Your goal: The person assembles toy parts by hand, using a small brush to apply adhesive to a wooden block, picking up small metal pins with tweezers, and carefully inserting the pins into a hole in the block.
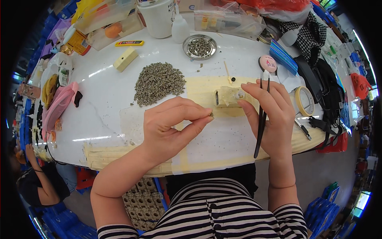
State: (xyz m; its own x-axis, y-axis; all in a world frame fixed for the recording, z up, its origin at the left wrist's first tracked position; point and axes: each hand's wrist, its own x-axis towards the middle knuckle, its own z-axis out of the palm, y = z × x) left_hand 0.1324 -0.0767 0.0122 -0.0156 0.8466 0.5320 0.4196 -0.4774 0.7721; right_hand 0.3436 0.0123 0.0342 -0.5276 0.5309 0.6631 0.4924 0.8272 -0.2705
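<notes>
My left hand (pixel 167 125) pinches a tiny grey metal part (pixel 211 114) between thumb and forefinger, just left of a block wrapped in yellowish tape (pixel 229 98). My right hand (pixel 274 115) is at the block's right end, thumb and forefinger apart. Black tweezers (pixel 260 127) are tucked in this hand, tips pointing away from me. A small pale round piece (pixel 239 95) shows on top of the block, close to the right fingertips. Beyond my left hand lies a heap of small grey metal parts (pixel 159 83), and a round metal dish (pixel 199 47) holds more of them.
A wooden stick (pixel 227 71) and black cap (pixel 233 79) lie behind the block. A pale block (pixel 125 59) and yellow case (pixel 129 43) sit at far left. Right are a tape roll (pixel 304 101), knife (pixel 303 129) and pink round tin (pixel 267 63). White bucket (pixel 158 20) stands behind.
</notes>
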